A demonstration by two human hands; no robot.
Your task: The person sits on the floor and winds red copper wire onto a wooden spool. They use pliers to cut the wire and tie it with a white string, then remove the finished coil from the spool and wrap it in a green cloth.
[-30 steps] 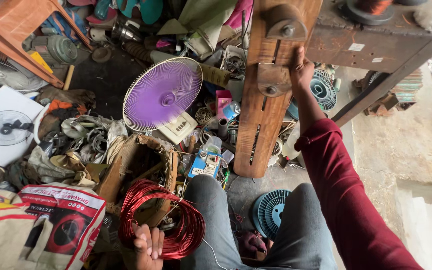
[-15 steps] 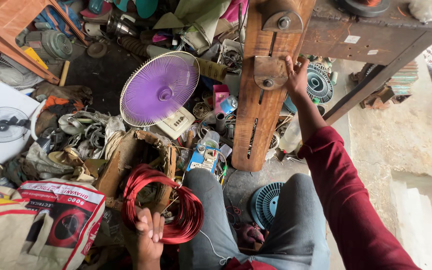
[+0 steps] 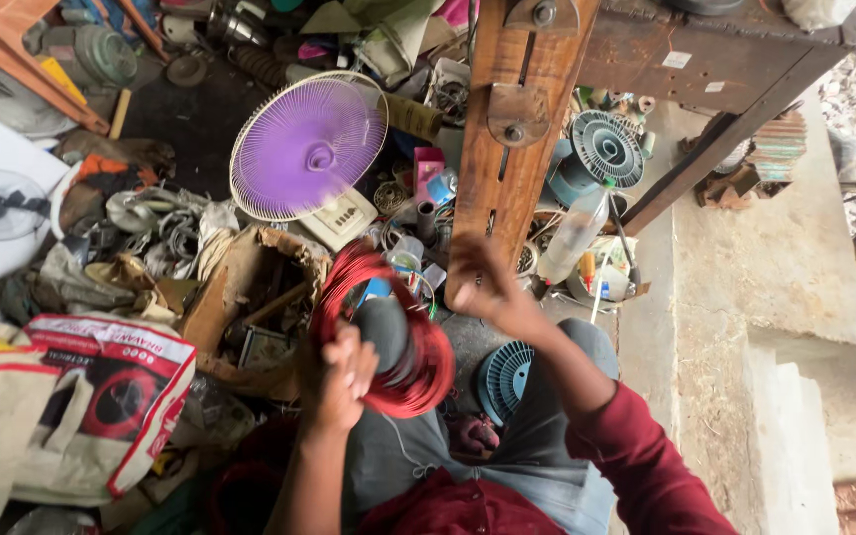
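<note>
My left hand (image 3: 345, 373) is shut on a coil of red wire (image 3: 426, 381), held up over my left knee. The coil hangs as a wide loop reaching up to the left. My right hand (image 3: 482, 282) is blurred and hovers just right of the coil, in front of an upright wooden frame (image 3: 512, 149) with metal plates bolted on. It has a dark red sleeve behind it. Whether its fingers pinch any wire is not clear. I sit with grey trousers (image 3: 547, 446) over the ground.
A purple fan (image 3: 307, 149) stands behind an open cardboard box (image 3: 250, 287). A printed sack (image 3: 101, 396), a white box (image 3: 2, 198), a plastic bottle (image 3: 577, 233) and a blue fan part (image 3: 507, 378) crowd the ground. A concrete step (image 3: 775, 287) lies to the right.
My right hand has left the wooden frame and come down toward the coil. My left hand has lifted the red wire coil higher, up to knee level.
</note>
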